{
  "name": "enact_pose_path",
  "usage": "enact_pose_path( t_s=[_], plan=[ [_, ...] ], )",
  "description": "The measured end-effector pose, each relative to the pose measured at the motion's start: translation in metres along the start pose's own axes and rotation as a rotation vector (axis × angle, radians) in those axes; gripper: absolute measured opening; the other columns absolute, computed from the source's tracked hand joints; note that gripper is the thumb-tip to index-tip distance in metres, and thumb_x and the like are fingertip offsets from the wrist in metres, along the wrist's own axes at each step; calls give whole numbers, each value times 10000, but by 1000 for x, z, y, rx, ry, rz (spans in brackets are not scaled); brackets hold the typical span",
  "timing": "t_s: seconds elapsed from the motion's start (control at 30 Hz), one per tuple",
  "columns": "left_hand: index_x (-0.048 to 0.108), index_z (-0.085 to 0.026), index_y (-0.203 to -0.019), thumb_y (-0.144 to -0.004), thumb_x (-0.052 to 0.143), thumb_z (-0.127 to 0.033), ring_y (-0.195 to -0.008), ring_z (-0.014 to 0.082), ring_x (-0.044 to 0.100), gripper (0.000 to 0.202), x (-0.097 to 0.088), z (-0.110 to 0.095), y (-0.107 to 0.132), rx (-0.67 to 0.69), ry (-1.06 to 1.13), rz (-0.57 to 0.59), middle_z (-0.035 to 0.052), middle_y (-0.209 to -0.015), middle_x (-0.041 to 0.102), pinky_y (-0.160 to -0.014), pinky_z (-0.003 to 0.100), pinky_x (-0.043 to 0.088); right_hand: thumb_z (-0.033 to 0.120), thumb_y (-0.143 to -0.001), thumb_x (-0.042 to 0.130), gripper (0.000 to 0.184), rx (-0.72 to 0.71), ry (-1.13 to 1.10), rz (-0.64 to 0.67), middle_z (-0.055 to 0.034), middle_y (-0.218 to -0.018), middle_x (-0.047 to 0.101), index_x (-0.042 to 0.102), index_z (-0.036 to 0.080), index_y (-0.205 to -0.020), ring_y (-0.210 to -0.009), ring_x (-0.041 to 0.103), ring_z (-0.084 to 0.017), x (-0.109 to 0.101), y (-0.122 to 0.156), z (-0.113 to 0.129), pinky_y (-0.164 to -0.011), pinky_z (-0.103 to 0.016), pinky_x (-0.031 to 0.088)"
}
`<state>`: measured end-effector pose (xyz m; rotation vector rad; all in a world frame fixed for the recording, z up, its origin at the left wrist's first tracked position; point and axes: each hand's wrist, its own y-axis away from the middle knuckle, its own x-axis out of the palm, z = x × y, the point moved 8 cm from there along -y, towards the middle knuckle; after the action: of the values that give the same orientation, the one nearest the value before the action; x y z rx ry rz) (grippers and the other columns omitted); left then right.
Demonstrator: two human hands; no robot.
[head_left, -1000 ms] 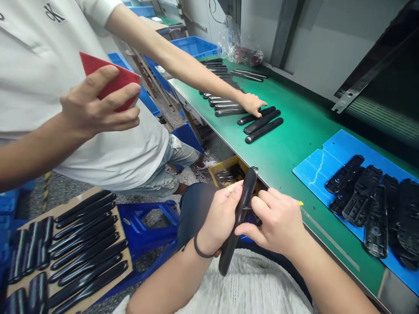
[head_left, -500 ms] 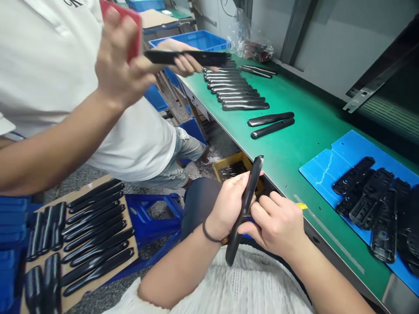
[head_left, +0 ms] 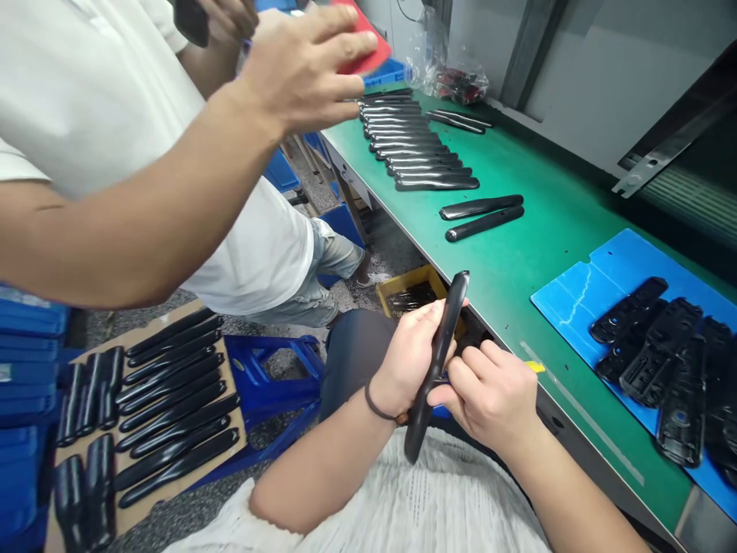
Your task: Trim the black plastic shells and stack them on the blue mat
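Casing [head_left: 441, 346], long and black, sits beside the green table [head_left: 500, 261], wrapped by the left hand's [head_left: 411, 349] grip, while the right hand [head_left: 492, 384], curled around an apparent yellow-ended tool [head_left: 536, 366], seems to work its side, calling next for steady support.

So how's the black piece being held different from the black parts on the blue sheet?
The held piece looks smooth; the sheet parts look bumpy. The held piece slants in the left grip; the sheet parts lie piled together. Both are black and long.
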<state>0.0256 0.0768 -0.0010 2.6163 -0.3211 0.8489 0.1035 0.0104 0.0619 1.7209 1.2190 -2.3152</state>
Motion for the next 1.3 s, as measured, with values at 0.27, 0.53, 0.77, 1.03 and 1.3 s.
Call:
enact_pose_path(
  t_s=[0.27,0.53,0.77,1.03,1.3],
  plan=[
    [686,-129,-1208,-961,653,-537,-358,65,290,477,-1,-7,-5,5,25,-39,-101,-490,364,-344,181,252,691,-1058,285,664,21,-67,54,-21,-649,492,532,204,-680,-658,331,-174,8,5,8,-624,-353,194],
    [695,-126,-1196,-957,660,-535,-356,51,269,475,-12,-14,-13,48,56,-112,-109,-515,341,-342,168,248,904,-911,320,761,42,-215,202,-17,-661,497,527,206,-691,-645,346,-162,18,11,18,-617,-349,177],
    [686,-130,-1206,-1069,494,-445,-361,57,297,393,-31,-19,-22,63,122,-225,-94,-522,359,-345,161,253,723,-1019,407,607,-10,-127,243,-22,-677,505,517,209,-715,-672,354,-176,23,12,26,-622,-359,164],
    [643,-153,-1123,-1105,416,-416,-352,61,292,348,-62,-3,-36,-25,322,-398,-102,-506,328,-339,174,188,545,-1033,560,490,-45,16,77,-4,-632,441,496,212,-679,-655,323,-171,23,20,28,-614,-377,156],
    [620,-152,-1078,-1086,459,-416,-379,66,326,309,-94,1,-42,-35,367,-512,-98,-534,352,-370,187,213,202,-996,585,108,210,-128,90,-7,-733,603,679,211,-1047,-657,516,-160,37,39,-8,-578,-308,310]
  ],
)
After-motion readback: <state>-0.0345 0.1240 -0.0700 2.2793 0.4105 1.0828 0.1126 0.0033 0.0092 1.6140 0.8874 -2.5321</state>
